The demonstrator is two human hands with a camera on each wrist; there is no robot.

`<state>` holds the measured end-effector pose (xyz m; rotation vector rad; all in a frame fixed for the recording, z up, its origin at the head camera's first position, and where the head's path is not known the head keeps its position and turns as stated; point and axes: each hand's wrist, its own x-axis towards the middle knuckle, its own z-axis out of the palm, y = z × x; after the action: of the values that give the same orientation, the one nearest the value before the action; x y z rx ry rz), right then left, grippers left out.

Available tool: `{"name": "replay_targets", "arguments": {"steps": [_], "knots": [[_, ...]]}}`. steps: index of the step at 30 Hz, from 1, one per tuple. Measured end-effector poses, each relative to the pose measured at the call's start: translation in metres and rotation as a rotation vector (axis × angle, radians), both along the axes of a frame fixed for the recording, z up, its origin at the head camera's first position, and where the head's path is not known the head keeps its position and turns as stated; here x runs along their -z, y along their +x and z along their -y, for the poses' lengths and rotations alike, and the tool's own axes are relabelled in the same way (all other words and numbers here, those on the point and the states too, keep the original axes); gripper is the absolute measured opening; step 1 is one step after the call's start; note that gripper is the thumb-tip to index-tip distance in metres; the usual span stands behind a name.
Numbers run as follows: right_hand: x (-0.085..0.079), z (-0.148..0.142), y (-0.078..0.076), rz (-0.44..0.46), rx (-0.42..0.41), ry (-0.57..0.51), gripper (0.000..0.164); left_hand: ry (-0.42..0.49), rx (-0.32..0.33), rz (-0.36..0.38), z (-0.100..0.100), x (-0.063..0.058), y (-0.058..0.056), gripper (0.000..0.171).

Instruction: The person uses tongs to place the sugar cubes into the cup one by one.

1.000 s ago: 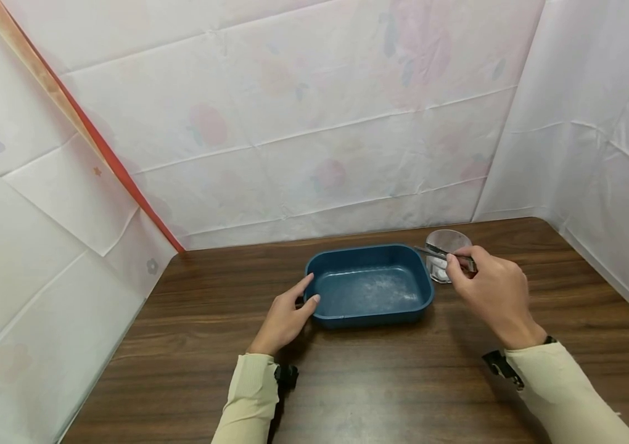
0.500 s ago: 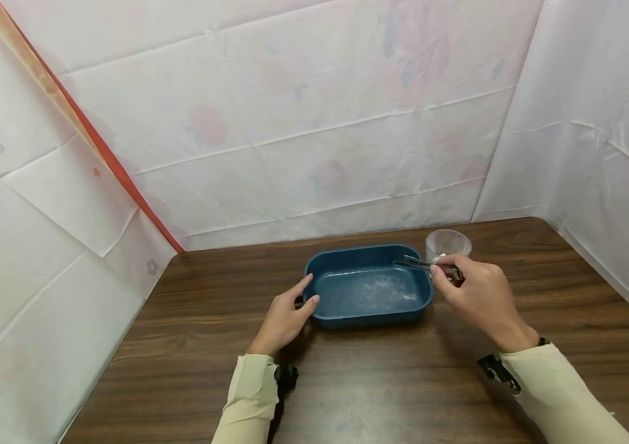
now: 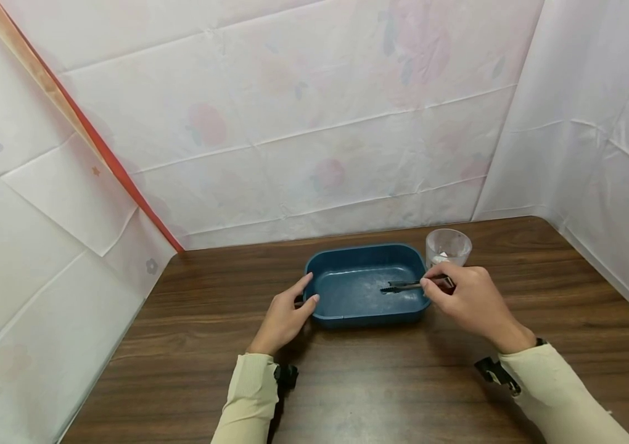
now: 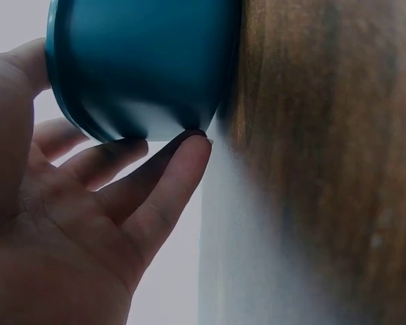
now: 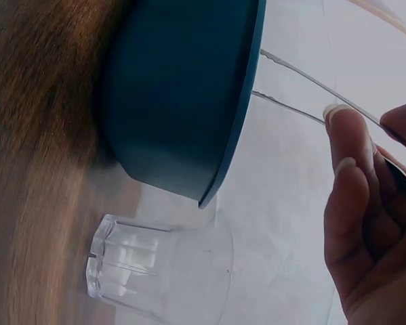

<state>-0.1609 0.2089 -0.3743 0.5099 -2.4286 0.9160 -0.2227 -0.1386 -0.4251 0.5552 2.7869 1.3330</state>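
Note:
A dark blue rectangular dish stands on the wooden table. My left hand holds its left end, thumb over the rim and other fingers against the outer wall. My right hand pinches slim metal tongs between thumb and fingers. Their serrated tips reach over the right rim into the dish; in the right wrist view the two arms stand apart, the tips hidden behind the dish wall. Behind the right hand stands a clear glass with white pieces at its bottom.
The wood-grain table extends around the dish. White patterned sheets hang behind the table and along both sides. A red and tan strip runs down the back left corner.
The right hand has moved left and nearer with the tongs, from beside the glass to over the dish, and the tips have lowered inside. The left hand and dish have stayed put.

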Motion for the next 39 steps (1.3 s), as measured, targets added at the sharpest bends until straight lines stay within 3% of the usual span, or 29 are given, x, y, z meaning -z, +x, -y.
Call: {"name": "replay_targets", "arguments": {"steps": [15,39], "knots": [[0.0050,0.0044,-0.0009,0.137,-0.090,-0.032,0.005,0.031,0.009,-0.023,0.0014,-0.0004,0.0026,0.057],[0.0054,0.0078,0.0007,0.180,-0.168,0.013,0.006,0.062,0.024,-0.047,0.0006,0.0004,-0.0014,0.055]]}}
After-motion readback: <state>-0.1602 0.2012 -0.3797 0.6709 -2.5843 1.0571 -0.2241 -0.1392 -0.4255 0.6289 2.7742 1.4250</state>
